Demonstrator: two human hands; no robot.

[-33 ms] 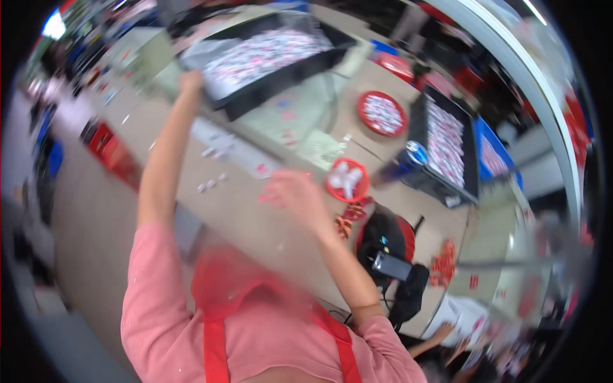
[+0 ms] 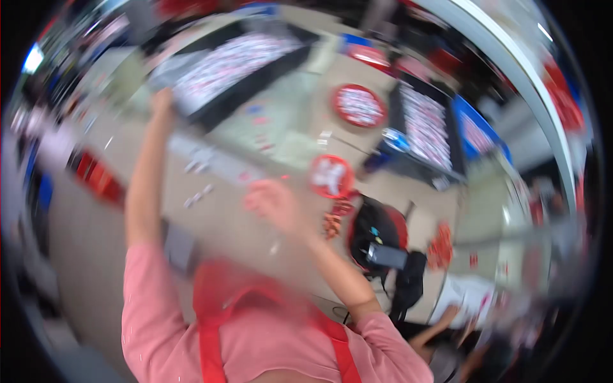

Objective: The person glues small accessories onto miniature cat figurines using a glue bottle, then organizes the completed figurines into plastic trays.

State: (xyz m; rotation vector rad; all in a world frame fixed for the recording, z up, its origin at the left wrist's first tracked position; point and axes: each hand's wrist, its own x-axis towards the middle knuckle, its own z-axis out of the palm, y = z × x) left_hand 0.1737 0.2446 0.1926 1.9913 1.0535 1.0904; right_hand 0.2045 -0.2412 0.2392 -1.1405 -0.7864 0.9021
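Note:
My left hand (image 2: 163, 102) reaches far forward, closed at the left end of a large black tray (image 2: 223, 103). Small white and pink pieces (image 2: 236, 64) fill that tray. My right hand (image 2: 273, 203) hovers over the table, left of an orange-red bowl (image 2: 316, 182) holding white pieces. Motion smears its fingers, so I cannot tell whether they hold anything. Between my arms, several small white pieces (image 2: 200, 159) lie on and beside a pale strip (image 2: 223, 165) on the table (image 2: 223, 217).
A red round tray (image 2: 341, 118) and a second black tray (image 2: 434, 167), both with white pieces, stand at the right. Nearer are a dark can with a blue top (image 2: 394, 139), a black bag (image 2: 367, 220) and a phone (image 2: 387, 256). Another person's hand (image 2: 450, 314) is at lower right.
The whole view has shifted, so the trays and bowl appear farther left. My left hand stays at the black tray's end. My right hand has come slightly nearer to me.

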